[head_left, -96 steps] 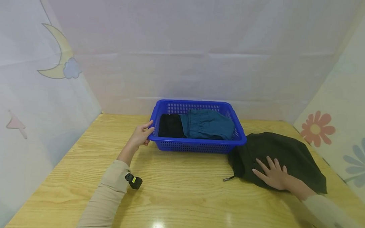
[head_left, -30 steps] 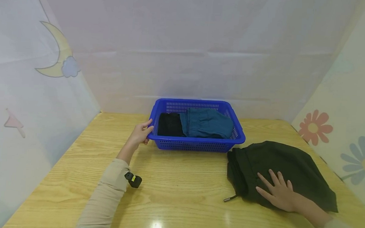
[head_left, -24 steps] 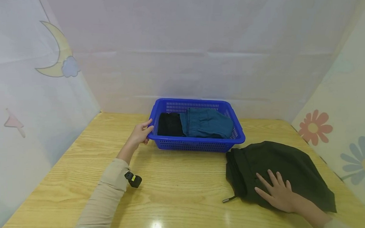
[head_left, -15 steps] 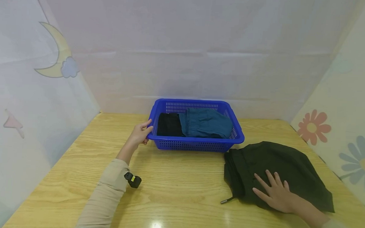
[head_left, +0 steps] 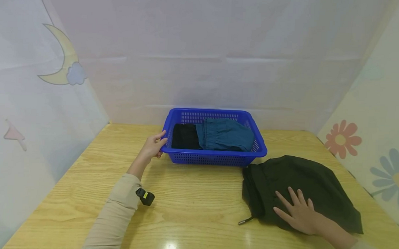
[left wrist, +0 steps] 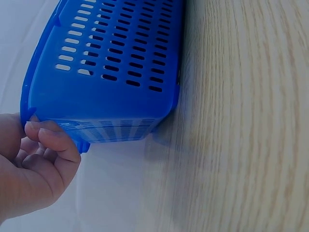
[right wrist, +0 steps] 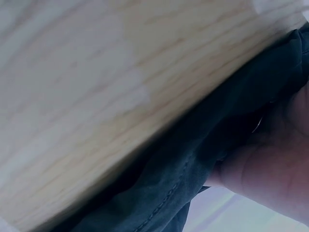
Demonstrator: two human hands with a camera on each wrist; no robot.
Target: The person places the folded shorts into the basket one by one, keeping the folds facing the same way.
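Observation:
My left hand (head_left: 151,146) pinches the left rim of a blue plastic basket (head_left: 215,153) between thumb and curled fingers; the left wrist view shows this grip on the rim (left wrist: 28,92). Inside the basket lie a folded black cloth (head_left: 186,136) and, right of it, a folded teal garment (head_left: 229,134) with a gathered waistband. My right hand (head_left: 302,216) rests flat, fingers spread, on a dark green garment (head_left: 303,179) with a metal-tipped drawstring (head_left: 245,221). In the right wrist view, a stitched seam of this garment (right wrist: 169,193) shows, but the fingers are mostly hidden.
Both the basket and the green garment lie on a light wooden table (head_left: 190,197). The basket stands near the pale back wall sheet (head_left: 201,66). Printed side sheets border the table at left and right. A small black camera (head_left: 145,196) sits on the left wrist.
Compared with 3.2 s ago, the green garment and my right hand are nearer the table's front. Over the last second both have slid slightly left. My left hand keeps its grip on the basket.

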